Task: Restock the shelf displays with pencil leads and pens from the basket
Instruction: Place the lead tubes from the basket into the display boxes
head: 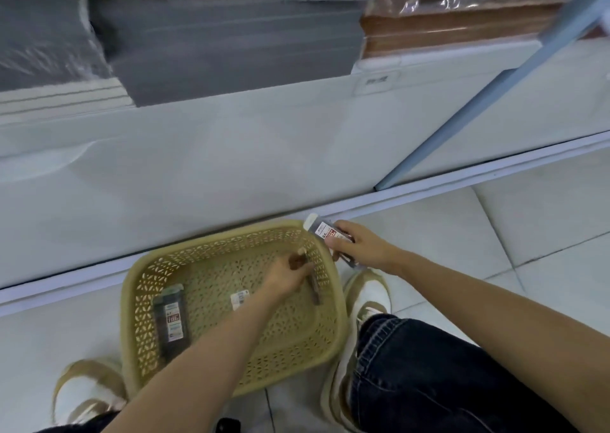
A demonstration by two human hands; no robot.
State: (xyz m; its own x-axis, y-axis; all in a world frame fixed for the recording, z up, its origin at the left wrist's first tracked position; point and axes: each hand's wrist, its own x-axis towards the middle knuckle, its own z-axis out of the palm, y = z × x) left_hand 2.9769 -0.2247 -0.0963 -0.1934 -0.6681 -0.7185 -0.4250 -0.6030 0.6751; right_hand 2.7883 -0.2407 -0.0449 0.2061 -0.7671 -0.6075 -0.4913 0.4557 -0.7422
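Hands both busy. Our left hand (290,277) is down in basket (132,304) on floor, fingers pinching slim dark stick (313,289); pen or lead tube, we can't tell. Our right hand (361,246) just outside basket's right rim, gripping lead cases (325,233), red-white label up. Lying in basket: dark lead case (172,320) at left, small white-labelled piece (239,299) mid-bottom. We judge: gathering step. Next move calls for lifting stick clear, rising to shelf unit (231,152); matching display not in view.

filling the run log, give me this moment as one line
left hand grips dark slim case in basket | right hand holds lead packs beside rim | lead box lying in basket
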